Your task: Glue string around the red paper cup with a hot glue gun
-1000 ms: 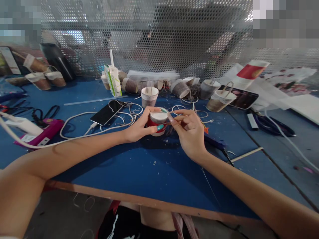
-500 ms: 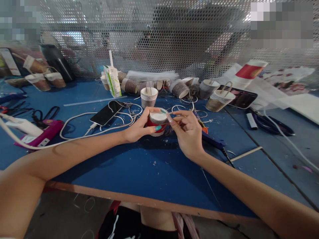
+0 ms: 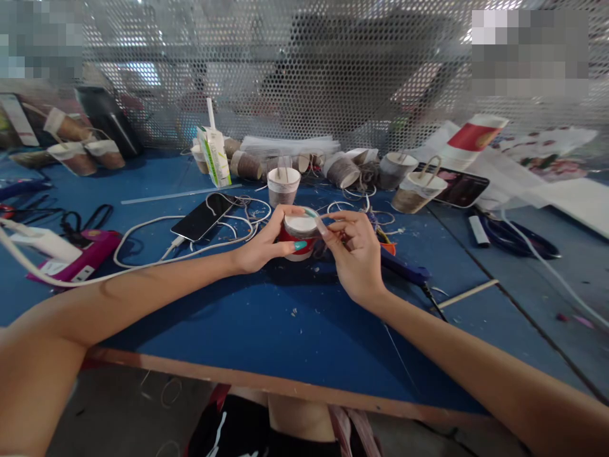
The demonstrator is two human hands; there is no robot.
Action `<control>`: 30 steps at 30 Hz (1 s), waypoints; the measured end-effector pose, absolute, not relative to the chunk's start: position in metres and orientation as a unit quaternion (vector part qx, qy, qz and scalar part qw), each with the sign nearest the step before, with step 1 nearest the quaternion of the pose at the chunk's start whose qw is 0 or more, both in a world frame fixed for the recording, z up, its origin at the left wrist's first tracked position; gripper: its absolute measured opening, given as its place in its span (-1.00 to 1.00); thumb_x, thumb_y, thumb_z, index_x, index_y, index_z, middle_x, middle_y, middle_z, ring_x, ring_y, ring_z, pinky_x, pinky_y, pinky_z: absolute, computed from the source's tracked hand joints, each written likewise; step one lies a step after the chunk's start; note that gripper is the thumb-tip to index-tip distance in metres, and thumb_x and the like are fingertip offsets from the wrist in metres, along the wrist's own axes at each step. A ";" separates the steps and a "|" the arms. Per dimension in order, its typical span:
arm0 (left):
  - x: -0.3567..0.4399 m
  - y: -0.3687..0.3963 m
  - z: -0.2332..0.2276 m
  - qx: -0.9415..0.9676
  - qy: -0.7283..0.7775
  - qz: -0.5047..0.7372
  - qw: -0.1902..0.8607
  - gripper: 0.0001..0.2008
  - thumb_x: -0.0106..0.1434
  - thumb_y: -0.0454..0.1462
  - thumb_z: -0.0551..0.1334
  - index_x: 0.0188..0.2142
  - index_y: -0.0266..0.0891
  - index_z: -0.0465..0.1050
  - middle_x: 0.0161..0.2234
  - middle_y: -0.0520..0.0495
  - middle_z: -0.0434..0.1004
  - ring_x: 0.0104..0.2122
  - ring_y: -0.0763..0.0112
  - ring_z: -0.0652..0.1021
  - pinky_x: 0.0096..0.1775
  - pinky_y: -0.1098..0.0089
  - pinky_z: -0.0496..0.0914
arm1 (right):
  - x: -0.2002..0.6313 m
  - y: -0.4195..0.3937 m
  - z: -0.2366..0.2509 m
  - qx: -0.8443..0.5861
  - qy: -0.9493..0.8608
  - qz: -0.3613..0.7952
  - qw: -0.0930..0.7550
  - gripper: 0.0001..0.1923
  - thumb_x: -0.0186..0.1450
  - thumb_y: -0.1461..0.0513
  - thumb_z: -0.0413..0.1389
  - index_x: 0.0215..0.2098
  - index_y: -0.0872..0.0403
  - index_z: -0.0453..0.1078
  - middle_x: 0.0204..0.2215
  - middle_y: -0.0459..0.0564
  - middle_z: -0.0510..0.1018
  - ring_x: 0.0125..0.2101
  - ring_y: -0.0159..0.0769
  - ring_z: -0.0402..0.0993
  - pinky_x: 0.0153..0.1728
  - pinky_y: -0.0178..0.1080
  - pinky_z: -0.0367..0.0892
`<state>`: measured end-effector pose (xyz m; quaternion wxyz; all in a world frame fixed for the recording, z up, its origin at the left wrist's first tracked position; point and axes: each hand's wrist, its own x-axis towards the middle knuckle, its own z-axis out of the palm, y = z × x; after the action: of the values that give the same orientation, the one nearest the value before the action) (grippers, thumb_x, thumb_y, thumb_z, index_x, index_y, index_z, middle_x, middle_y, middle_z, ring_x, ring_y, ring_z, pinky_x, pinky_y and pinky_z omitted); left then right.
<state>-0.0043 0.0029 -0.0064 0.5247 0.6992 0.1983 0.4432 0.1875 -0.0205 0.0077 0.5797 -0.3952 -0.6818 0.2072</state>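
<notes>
My left hand [image 3: 264, 244] grips a small red and white paper cup [image 3: 299, 233] that stands upside down on the blue table [image 3: 266, 324]. The thumb and fingers wrap around its left side. My right hand [image 3: 354, 254] is at the cup's right side, its fingertips pinching a thin strand of twine against the cup's top edge. Behind the cup stands a twine-wrapped cup [image 3: 283, 185] with a handle.
A black phone [image 3: 204, 216] on a white cable lies to the left. A pink device [image 3: 76, 260] sits far left, a juice carton [image 3: 213, 152] and several wrapped cups [image 3: 342, 170] at the back. A blue glue gun [image 3: 404, 270] lies right of my hands. Perforated metal screen behind.
Both hands and the cup have stayed almost in place. My right fingers have shifted slightly along the cup's rim.
</notes>
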 end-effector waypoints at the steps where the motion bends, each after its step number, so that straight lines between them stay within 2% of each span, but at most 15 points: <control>1: -0.004 0.003 -0.006 0.698 0.201 0.443 0.525 -0.44 0.18 -0.08 0.33 0.08 -0.12 0.14 0.08 -0.15 0.32 0.09 0.14 0.39 0.18 0.08 0.25 | 0.187 -0.021 0.008 -0.394 -0.683 0.206 0.579 -0.82 0.32 0.09 0.19 -0.26 0.01 0.38 -0.30 -0.10 0.49 -0.48 -0.44 0.33 -0.43 -0.27 0.38; 6: -0.003 0.002 -0.005 0.698 0.205 0.448 0.520 -0.51 0.21 -0.10 0.30 0.05 -0.11 0.15 0.08 -0.14 0.32 0.09 0.16 0.38 0.15 0.12 0.28 | 0.187 -0.023 0.009 -0.382 -0.690 0.198 0.581 -0.87 0.33 0.13 0.18 -0.30 0.00 0.38 -0.28 -0.09 0.49 -0.49 -0.45 0.32 -0.41 -0.27 0.39; 10: -0.003 0.003 -0.006 0.700 0.199 0.453 0.514 -0.55 0.23 -0.12 0.26 0.04 -0.12 0.17 0.10 -0.15 0.33 0.10 0.15 0.38 0.17 0.10 0.26 | 0.187 -0.023 0.009 -0.382 -0.699 0.182 0.576 -0.83 0.34 0.12 0.16 -0.36 0.01 0.37 -0.25 -0.07 0.49 -0.47 -0.44 0.33 -0.40 -0.26 0.40; 15: -0.004 0.005 -0.008 0.693 0.178 0.466 0.520 -0.56 0.22 -0.13 0.24 0.05 -0.11 0.20 0.11 -0.15 0.36 0.11 0.12 0.39 0.18 0.08 0.24 | 0.187 -0.022 0.009 -0.387 -0.692 0.194 0.577 -0.82 0.34 0.07 0.16 -0.28 0.00 0.36 -0.27 -0.08 0.48 -0.49 -0.44 0.33 -0.44 -0.27 0.38; 18: -0.004 0.005 -0.008 0.696 0.179 0.454 0.527 -0.48 0.18 -0.10 0.30 0.07 -0.11 0.17 0.09 -0.15 0.35 0.08 0.13 0.41 0.15 0.09 0.27 | 0.186 -0.022 0.009 -0.381 -0.695 0.193 0.578 -0.83 0.35 0.08 0.15 -0.26 0.00 0.35 -0.34 -0.11 0.46 -0.51 -0.43 0.32 -0.44 -0.27 0.38; 20: -0.003 0.004 -0.006 0.699 0.194 0.448 0.522 -0.42 0.13 -0.10 0.36 0.06 -0.11 0.15 0.07 -0.14 0.32 0.06 0.15 0.41 0.14 0.12 0.28 | 0.186 -0.023 0.010 -0.378 -0.697 0.190 0.578 -0.84 0.36 0.09 0.15 -0.27 0.00 0.34 -0.31 -0.09 0.47 -0.51 -0.44 0.33 -0.44 -0.27 0.38; 23: -0.002 0.002 -0.003 0.696 0.212 0.451 0.517 -0.48 0.17 -0.13 0.34 0.04 -0.11 0.15 0.05 -0.12 0.31 0.05 0.18 0.40 0.15 0.13 0.27 | 0.186 -0.024 0.010 -0.380 -0.701 0.188 0.574 -0.82 0.36 0.08 0.14 -0.26 0.00 0.35 -0.26 -0.07 0.49 -0.50 -0.44 0.35 -0.43 -0.26 0.39; 26: -0.002 0.002 -0.003 0.694 0.211 0.455 0.516 -0.56 0.22 -0.16 0.27 0.03 -0.11 0.17 0.04 -0.11 0.33 0.07 0.17 0.39 0.18 0.11 0.24 | 0.185 -0.024 0.010 -0.376 -0.700 0.194 0.576 -0.83 0.37 0.08 0.14 -0.20 -0.01 0.35 -0.32 -0.10 0.49 -0.50 -0.42 0.36 -0.42 -0.25 0.41; 30: -0.004 0.005 -0.008 0.695 0.195 0.464 0.514 -0.55 0.19 -0.17 0.26 0.04 -0.10 0.19 0.04 -0.10 0.34 0.07 0.15 0.38 0.17 0.09 0.24 | 0.185 -0.025 0.010 -0.375 -0.695 0.195 0.582 -0.84 0.36 0.10 0.15 -0.15 -0.03 0.34 -0.40 -0.13 0.47 -0.50 -0.39 0.38 -0.47 -0.26 0.40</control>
<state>-0.0039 0.0054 -0.0077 0.5144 0.6947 0.1948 0.4635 0.1846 -0.0248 0.0096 0.5818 -0.3746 -0.6951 0.1952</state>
